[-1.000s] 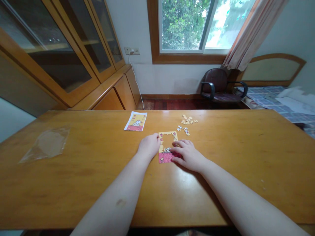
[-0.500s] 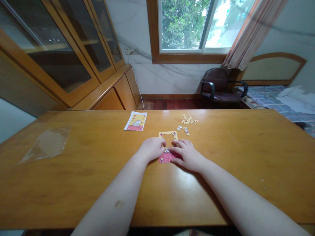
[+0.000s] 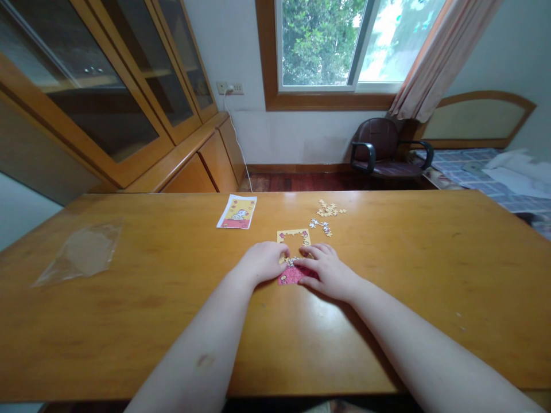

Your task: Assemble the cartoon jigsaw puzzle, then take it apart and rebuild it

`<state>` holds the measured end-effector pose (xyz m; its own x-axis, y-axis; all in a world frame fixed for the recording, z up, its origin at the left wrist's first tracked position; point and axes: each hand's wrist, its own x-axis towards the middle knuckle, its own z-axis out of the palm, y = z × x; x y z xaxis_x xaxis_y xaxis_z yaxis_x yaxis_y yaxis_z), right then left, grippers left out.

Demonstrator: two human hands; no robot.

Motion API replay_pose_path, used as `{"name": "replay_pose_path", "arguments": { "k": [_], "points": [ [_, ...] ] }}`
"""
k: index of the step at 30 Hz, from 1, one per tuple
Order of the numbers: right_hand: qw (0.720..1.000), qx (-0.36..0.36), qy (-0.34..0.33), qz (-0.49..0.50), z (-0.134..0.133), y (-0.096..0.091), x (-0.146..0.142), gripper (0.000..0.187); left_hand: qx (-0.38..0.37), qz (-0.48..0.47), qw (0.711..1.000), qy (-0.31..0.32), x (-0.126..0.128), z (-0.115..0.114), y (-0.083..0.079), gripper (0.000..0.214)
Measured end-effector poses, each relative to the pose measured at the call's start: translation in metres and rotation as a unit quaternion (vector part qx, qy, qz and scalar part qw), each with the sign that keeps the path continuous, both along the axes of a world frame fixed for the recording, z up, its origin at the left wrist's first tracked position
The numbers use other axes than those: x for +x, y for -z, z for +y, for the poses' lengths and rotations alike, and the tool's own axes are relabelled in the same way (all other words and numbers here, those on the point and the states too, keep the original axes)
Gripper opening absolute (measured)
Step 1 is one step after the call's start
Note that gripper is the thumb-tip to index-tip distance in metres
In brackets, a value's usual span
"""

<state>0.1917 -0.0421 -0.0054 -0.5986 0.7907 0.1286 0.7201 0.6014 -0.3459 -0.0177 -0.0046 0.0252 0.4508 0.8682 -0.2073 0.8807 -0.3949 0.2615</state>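
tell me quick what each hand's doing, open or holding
Left hand: curled, fingertips at the jigsaw puzzle; cannot tell if it holds a piece.
Right hand: open, fingers spread on the puzzle, holding nothing visible.

A clear plastic bag lies on the wooden table, with a glass-fronted cabinet beyond.

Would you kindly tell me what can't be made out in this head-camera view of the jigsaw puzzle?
Middle of the jigsaw puzzle: covered by the left hand and right hand.
Whether either hand holds a piece: the fingers hide it.
Printing on the loose pieces: too small to read.
Fine detail on the picture card: too small and distant.
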Motion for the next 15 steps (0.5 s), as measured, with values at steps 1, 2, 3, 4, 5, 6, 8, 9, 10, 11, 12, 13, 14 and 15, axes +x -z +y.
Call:
{"name": "replay_pose_path", "arguments": {
  "k": [1,2,3,4,5,6,8,9,10,11,12,13,14,15],
  "points": [
    [1.000,-0.001,-0.001,-0.001,0.0001,0.0002,0.0000,0.045,-0.001,0.003,1.000,0.001,0.0005,-0.0001,-0.0005,0.025],
    [1.000,-0.001,-0.001,-0.002,0.0002,0.0003,0.0001,0.045,-0.002,0.005,1.000,0.001,0.0009,-0.0002,-0.0009,0.024],
    [1.000,-0.002,-0.002,-0.002,0.0004,0.0005,0.0001,0.045,-0.002,0.006,1.000,0.002,0.0013,-0.0004,-0.0012,0.024],
    [1.000,-0.002,-0.001,-0.003,0.0005,0.0007,0.0001,0.046,-0.002,0.008,1.000,0.002,0.0016,-0.0005,-0.0014,0.024],
    [1.000,-0.002,-0.001,-0.003,0.0006,0.0009,0.0000,0.047,-0.001,0.009,1.000,0.001,0.0017,-0.0007,-0.0016,0.024],
    [1.000,-0.003,-0.001,-0.004,0.0006,0.0011,-0.0001,0.047,0.000,0.011,1.000,-0.001,0.0017,-0.0010,-0.0017,0.024],
    [1.000,-0.005,-0.001,-0.007,0.0003,0.0011,-0.0005,0.048,0.001,0.011,1.000,-0.003,0.0015,-0.0015,-0.0019,0.024],
    [1.000,-0.006,-0.002,-0.009,0.0000,0.0010,-0.0008,0.049,0.002,0.010,1.000,-0.004,0.0013,-0.0017,-0.0018,0.024],
    [1.000,-0.007,-0.002,-0.011,-0.0003,0.0007,-0.0011,0.049,0.004,0.008,1.000,-0.005,0.0012,-0.0018,-0.0018,0.025],
    [1.000,-0.008,-0.002,-0.012,-0.0007,0.0004,-0.0014,0.050,0.006,0.006,1.000,-0.005,0.0011,-0.0018,-0.0017,0.024],
    [1.000,-0.009,-0.002,-0.013,-0.0009,-0.0001,-0.0016,0.050,0.008,0.006,1.000,-0.006,0.0011,-0.0017,-0.0015,0.024],
    [1.000,-0.010,-0.002,-0.013,-0.0012,-0.0005,-0.0019,0.051,0.009,0.006,1.000,-0.008,0.0011,-0.0016,-0.0012,0.024],
    [1.000,-0.010,-0.001,-0.011,-0.0013,-0.0010,-0.0020,0.051,0.010,0.007,1.000,-0.009,0.0012,-0.0014,-0.0009,0.024],
    [1.000,-0.010,-0.001,-0.010,-0.0013,-0.0014,-0.0021,0.051,0.009,0.009,1.000,-0.009,0.0013,-0.0011,-0.0006,0.023]
  ]
}}
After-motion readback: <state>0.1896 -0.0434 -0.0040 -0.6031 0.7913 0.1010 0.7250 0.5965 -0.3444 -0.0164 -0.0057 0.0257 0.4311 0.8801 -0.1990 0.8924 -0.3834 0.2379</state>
